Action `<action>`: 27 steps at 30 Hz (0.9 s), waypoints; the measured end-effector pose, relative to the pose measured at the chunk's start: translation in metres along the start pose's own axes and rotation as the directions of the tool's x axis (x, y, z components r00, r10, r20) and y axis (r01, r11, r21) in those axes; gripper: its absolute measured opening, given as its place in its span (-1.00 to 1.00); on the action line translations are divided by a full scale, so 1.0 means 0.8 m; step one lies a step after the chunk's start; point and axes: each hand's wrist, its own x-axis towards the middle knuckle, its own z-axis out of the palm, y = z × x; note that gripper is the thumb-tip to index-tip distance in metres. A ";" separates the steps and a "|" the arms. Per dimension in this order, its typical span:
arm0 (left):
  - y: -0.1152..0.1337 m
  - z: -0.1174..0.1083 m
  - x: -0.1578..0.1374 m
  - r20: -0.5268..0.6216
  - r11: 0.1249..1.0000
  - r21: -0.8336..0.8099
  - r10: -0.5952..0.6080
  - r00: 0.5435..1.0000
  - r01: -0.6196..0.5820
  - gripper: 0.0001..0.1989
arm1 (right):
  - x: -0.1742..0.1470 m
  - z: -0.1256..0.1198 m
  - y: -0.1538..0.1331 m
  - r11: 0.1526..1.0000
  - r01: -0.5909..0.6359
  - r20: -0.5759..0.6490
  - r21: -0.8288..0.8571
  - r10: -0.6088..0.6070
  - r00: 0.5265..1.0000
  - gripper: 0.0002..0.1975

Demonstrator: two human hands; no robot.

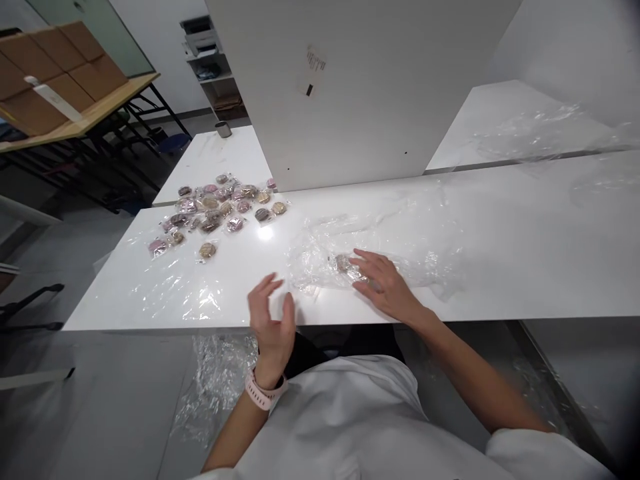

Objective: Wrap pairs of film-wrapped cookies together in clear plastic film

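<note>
The right hand (383, 283) lies flat and spread, fingers loose, pressing on a crumpled clear plastic bag (350, 257) and closing on nothing; its fingertips touch a small round wrapped cookie (343, 262) inside the film. At about nine o'clock from it the left hand (271, 320) hovers at the near edge of the tabletop (525, 247), palm turned inward, fingers half curled and empty, a pale pink watch (264, 392) at the wrist. The tabletop is glossy white and smooth, throwing back a lamp glare. Towards ten o'clock a loose heap of wrapped cookies (217, 207) lies, brown and pinkish rounds in shiny film, well apart from both hands. At twelve o'clock a flat white panel (360, 87) stands upright with a small paper label (314, 69). Far off at ten o'clock, cardboard boxes (55, 70) sit on a wooden table. More wrinkled film (220, 380) lies on the grey floor below.
</note>
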 end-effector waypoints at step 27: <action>-0.028 0.125 0.154 0.289 0.968 0.248 -0.116 0.950 0.043 -0.51 | 0.061 -0.012 0.051 0.905 -0.098 -0.060 -0.415 0.080 0.995 -0.58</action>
